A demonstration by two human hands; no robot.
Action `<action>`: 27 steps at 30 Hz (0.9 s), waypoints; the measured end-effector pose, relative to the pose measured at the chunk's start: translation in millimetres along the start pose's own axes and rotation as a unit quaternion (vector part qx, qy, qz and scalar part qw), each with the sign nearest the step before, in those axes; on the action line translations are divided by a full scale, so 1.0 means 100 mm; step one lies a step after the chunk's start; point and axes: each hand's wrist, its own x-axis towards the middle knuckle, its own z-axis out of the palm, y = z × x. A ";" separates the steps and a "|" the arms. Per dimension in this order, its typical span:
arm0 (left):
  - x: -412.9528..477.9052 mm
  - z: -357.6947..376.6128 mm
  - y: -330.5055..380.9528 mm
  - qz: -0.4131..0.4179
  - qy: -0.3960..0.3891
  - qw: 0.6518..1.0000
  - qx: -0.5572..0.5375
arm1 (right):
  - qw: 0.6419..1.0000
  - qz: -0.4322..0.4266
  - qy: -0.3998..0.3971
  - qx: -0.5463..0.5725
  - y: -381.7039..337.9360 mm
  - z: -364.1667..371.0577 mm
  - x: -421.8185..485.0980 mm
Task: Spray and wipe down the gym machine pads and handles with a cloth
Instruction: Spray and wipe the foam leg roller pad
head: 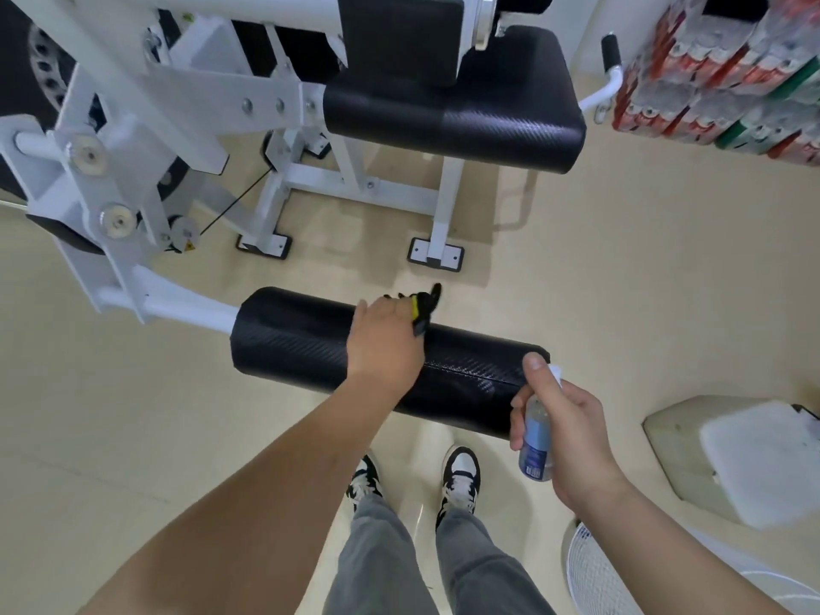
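Nearest: right hand [572,437] holds the spray bottle [537,441] upright, fingers wrapped round the body and one fingertip [534,361] on top of the nozzle. Nozzle sits just beside the near end of the black roller pad [301,344], aimed roughly at it

Next out: left hand [386,339] lies palm-down on top of the roller, fingers curled over its far side with the black-and-yellow cloth [423,304] bunched under them. Cloth pokes out just past the knuckles; fingertips are hidden, so I can't tell how tight the grip is

Read: wipe step on the roller, sprayer on standby. No wet sheen visible on the stretch right of the fingers, so that end probably needs a spritz, then drag the cloth toward the bottle side. Needs the cloth clear of the spray line first

Further out, beyond the fingers: seat pad [452,117] and the black-grip handle [610,51] on the white frame [186,95], both well apart from either hand, likely not yet done
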 end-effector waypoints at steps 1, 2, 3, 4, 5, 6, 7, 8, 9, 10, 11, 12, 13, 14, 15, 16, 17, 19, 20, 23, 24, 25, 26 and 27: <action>-0.10 -0.03 0.23 0.042 -0.023 0.999 -0.026 | 1.000 -0.004 -0.001 0.002 -0.03 0.03 -0.01; -0.22 -0.05 0.48 0.071 -0.061 0.993 -0.074 | 1.000 -0.008 0.000 0.003 -0.06 0.06 -0.04; -0.36 -0.11 0.68 0.084 -0.121 0.977 -0.152 | 1.000 -0.013 0.003 0.006 -0.10 0.07 -0.07; -0.50 -0.18 0.79 0.113 -0.177 0.955 -0.209 | 1.000 -0.019 0.005 0.012 -0.15 0.09 -0.11; -0.58 -0.19 0.82 0.126 -0.194 0.937 -0.263 | 1.000 -0.024 0.009 0.013 -0.21 0.10 -0.16; -0.63 -0.21 0.80 0.124 -0.203 0.929 -0.283 | 0.999 -0.027 0.012 0.014 -0.27 0.10 -0.18; -0.66 -0.29 0.71 0.114 -0.224 0.927 -0.279 | 0.999 -0.033 0.008 0.008 -0.34 0.12 -0.23; -0.66 -0.37 0.59 0.092 -0.236 0.922 -0.293 | 0.999 -0.037 -0.002 0.002 -0.41 0.15 -0.26; -0.69 -0.44 0.45 0.082 -0.220 0.924 -0.302 | 0.999 -0.038 -0.018 -0.009 -0.48 0.21 -0.30; -0.70 -0.63 0.26 0.051 -0.201 0.923 -0.324 | 0.998 -0.036 -0.038 -0.025 -0.57 0.33 -0.32; -0.68 -0.69 0.12 0.028 -0.181 0.918 -0.351 | 0.998 -0.032 -0.052 -0.033 -0.61 0.41 -0.33; -0.65 -0.81 -0.02 0.000 -0.163 0.916 -0.367 | 0.996 -0.029 -0.067 -0.044 -0.69 0.54 -0.34; -0.64 -0.96 -0.18 -0.031 -0.154 0.913 -0.377 | 0.995 -0.024 -0.085 -0.053 -0.76 0.70 -0.35; -0.65 -1.12 -0.36 -0.060 -0.149 0.916 -0.368 | 0.992 -0.018 -0.105 -0.063 -0.82 0.91 -0.37; -0.66 -1.23 -0.54 -0.081 -0.146 0.922 -0.350 | 0.990 -0.010 -0.122 -0.070 -0.87 1.10 -0.40; -0.66 -1.36 -0.73 -0.100 -0.140 0.930 -0.324 | 0.987 -0.004 -0.141 -0.074 -0.93 1.32 -0.43; -0.67 -1.50 -0.92 -0.113 -0.134 0.937 -0.303 | 0.985 0.004 -0.156 -0.078 -0.99 1.54 -0.46; -0.68 -1.80 -1.34 -0.141 -0.157 0.932 -0.296 | 0.979 0.018 -0.183 -0.087 -1.08 2.05 -0.53; -0.67 -1.97 -1.54 -0.155 -0.181 0.919 -0.315 | 0.975 0.022 -0.196 -0.098 -1.12 2.32 -0.55; -0.64 -2.47 -2.21 -0.196 -0.197 0.864 -0.421 | 0.970 0.022 -0.219 -0.103 -1.25 3.16 -0.60; -0.59 -2.61 -2.47 -0.215 -0.184 0.840 -0.463 | 0.970 0.016 -0.219 -0.108 -1.28 3.46 -0.60; -0.55 -2.75 -2.72 -0.231 -0.170 0.816 -0.501 | 0.968 0.012 -0.221 -0.114 -1.32 3.75 -0.62; -0.50 -2.88 -2.99 -0.244 -0.151 0.800 -0.527 | 0.968 0.009 -0.224 -0.117 -1.36 4.03 -0.64; -0.44 -3.02 -3.29 -0.255 -0.123 0.781 -0.557 | 0.967 0.011 -0.227 -0.113 -1.41 4.34 -0.64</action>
